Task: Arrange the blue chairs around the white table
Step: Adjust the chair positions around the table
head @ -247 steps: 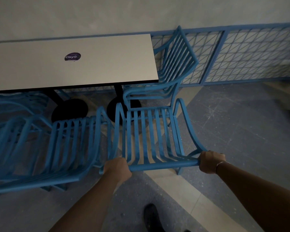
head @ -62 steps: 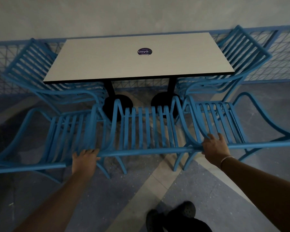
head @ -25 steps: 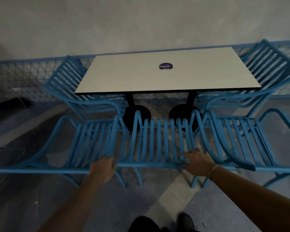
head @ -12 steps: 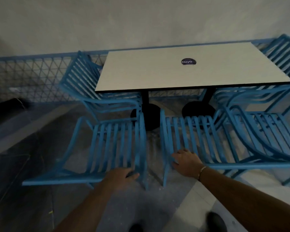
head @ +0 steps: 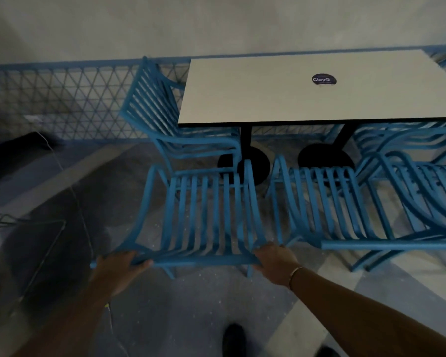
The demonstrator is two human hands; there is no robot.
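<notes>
The white table [head: 281, 99] stands at the upper right on two black pedestal bases. In front of me a blue slatted chair [head: 204, 215] faces the table's left end. My left hand [head: 119, 266] grips the left end of its top back rail. My right hand [head: 273, 258] holds the right end of the same rail. A second blue chair [head: 327, 202] stands just to its right, and a third [head: 428, 197] beyond that. Another blue chair [head: 165, 124] sits at the table's left short end.
A blue wire-mesh fence [head: 62, 104] runs along the wall behind. A thin cable [head: 70, 181] trails over the grey floor at left, near a wire frame [head: 23, 228]. My shoes [head: 232, 338] show at the bottom edge. A dark shape [head: 11, 155] lies at far left.
I have turned and shifted left. My right hand left the middle chair and took the left chair's rail; my left hand slid to that rail's left end. The left chair stands apart from the middle one.
</notes>
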